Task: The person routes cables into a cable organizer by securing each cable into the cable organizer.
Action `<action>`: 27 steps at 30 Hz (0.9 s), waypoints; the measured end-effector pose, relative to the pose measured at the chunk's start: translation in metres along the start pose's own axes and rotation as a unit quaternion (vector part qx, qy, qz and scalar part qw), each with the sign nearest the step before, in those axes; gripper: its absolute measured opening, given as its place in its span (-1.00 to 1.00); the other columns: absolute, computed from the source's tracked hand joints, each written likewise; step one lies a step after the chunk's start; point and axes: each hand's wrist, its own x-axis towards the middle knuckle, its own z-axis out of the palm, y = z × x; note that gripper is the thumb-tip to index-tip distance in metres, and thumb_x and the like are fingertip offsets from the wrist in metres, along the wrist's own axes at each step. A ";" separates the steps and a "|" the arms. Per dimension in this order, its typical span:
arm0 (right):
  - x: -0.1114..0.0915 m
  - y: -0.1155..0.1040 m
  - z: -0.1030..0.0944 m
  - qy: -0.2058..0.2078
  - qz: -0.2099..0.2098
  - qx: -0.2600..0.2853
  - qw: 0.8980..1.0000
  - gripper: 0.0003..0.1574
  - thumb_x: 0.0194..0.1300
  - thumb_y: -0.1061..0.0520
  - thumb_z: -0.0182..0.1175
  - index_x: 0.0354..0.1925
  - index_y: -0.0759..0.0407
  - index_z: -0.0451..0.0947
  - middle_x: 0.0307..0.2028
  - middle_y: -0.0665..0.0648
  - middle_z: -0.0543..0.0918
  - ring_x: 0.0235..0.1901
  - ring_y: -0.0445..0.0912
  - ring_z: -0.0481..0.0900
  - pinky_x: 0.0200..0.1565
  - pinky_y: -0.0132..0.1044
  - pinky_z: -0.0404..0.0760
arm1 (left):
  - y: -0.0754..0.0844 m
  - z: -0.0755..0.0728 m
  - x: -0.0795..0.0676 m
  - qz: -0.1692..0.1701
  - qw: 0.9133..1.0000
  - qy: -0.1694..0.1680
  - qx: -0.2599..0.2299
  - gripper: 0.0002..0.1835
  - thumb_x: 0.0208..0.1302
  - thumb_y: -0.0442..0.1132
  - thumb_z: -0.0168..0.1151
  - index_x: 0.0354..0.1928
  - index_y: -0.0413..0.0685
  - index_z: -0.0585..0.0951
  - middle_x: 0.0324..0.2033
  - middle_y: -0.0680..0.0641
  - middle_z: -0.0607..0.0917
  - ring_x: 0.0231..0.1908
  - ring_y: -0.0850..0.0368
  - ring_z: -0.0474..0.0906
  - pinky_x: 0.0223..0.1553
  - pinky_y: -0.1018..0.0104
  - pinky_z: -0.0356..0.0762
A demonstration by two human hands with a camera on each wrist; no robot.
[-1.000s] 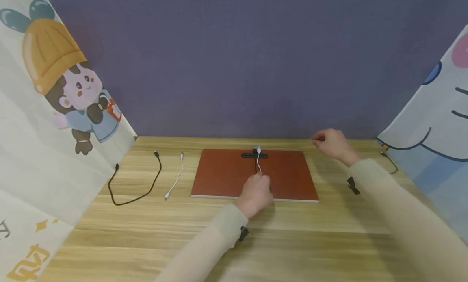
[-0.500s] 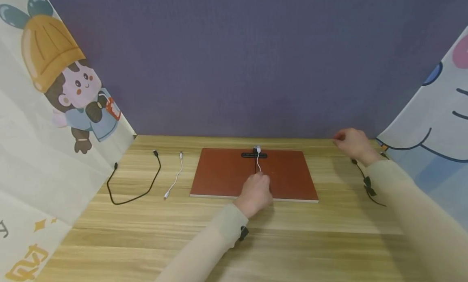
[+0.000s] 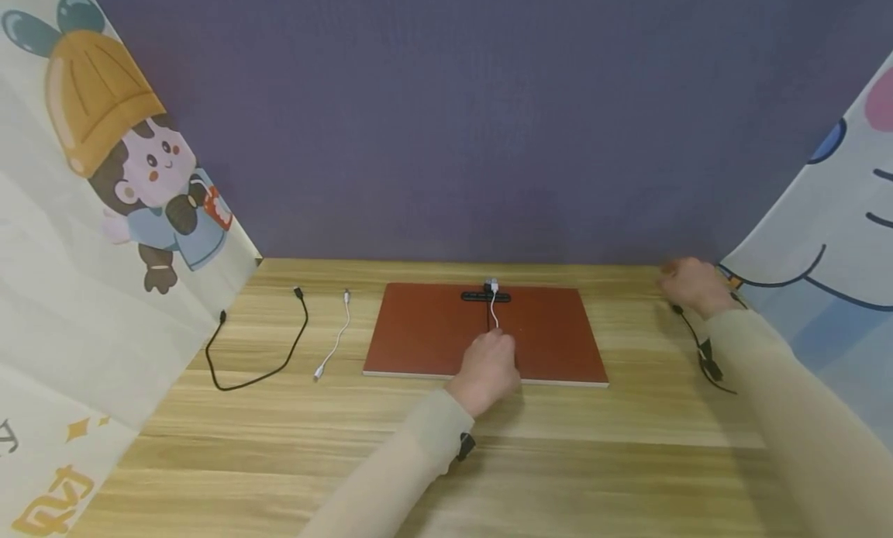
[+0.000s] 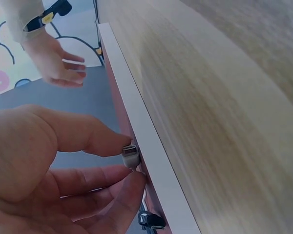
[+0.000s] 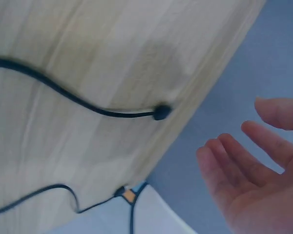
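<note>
My left hand (image 3: 486, 371) pinches the small connector (image 4: 131, 160) of a white charging cable (image 3: 495, 315) between thumb and fingers, at the front edge of the brown board (image 3: 418, 336). That cable runs back to a black slotted holder (image 3: 469, 296) on the board, beside a thin black cable. A black connector (image 4: 151, 220) lies close by in the left wrist view. My right hand (image 3: 696, 286) is over the far right of the table, fingers loosely spread and holding nothing. Below it a black cable (image 5: 107, 111) lies on the wood, apart from the fingers.
Another black cable (image 5: 53, 186) lies near the right corner. On the left are a curved black cable (image 3: 258, 381) and a short white cable (image 3: 339, 336). A grey-blue panel (image 3: 453, 119) stands behind the table (image 3: 593, 460), with printed cloths at both sides.
My right hand has moved right across the back of the table, then slightly down, uncovering the black cable near it. My left hand stays in place with the white cable.
</note>
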 end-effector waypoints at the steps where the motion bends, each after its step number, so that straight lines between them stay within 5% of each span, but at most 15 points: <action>1: 0.001 0.004 0.001 -0.001 0.004 -0.006 1.000 -0.27 0.53 -0.02 -0.12 0.32 0.58 0.28 0.26 0.67 0.32 0.19 0.61 0.29 0.17 0.45 0.32 | 0.000 0.000 0.000 0.001 1.000 0.000 0.000 -0.85 0.05 -0.41 0.40 -0.51 -0.08 0.59 -0.36 -0.02 0.58 -0.35 0.10 0.53 -0.38 0.25 0.57; 11: 0.004 0.020 0.012 -0.025 -0.004 -0.062 0.998 -0.30 0.43 -0.01 -0.02 0.16 0.65 0.37 0.19 0.68 0.39 0.15 0.63 0.31 0.19 0.50 0.25 | -0.001 0.001 -0.001 0.001 1.000 0.004 -0.007 -0.82 0.06 -0.40 0.39 -0.54 -0.07 0.57 -0.38 -0.02 0.57 -0.39 0.12 0.50 -0.43 0.27 0.53; 16: 0.003 0.023 0.017 -0.052 0.019 -0.054 0.997 -0.26 0.43 -0.05 -0.01 0.18 0.64 0.34 0.18 0.70 0.38 0.11 0.62 0.37 0.09 0.50 0.36 | 0.000 0.001 -0.001 -0.002 1.000 0.004 -0.011 -0.80 0.04 -0.41 0.38 -0.58 -0.05 0.55 -0.37 -0.03 0.58 -0.38 0.12 0.50 -0.42 0.27 0.53; 27: 0.003 0.030 0.028 -0.042 0.025 -0.049 0.998 -0.33 0.27 0.10 0.00 0.15 0.63 0.38 0.12 0.73 0.40 0.07 0.61 0.40 0.05 0.38 0.47 | 0.001 0.001 -0.002 0.001 1.000 0.002 -0.002 -0.85 0.09 -0.41 0.39 -0.51 -0.09 0.60 -0.38 -0.02 0.58 -0.40 0.15 0.47 -0.46 0.31 0.47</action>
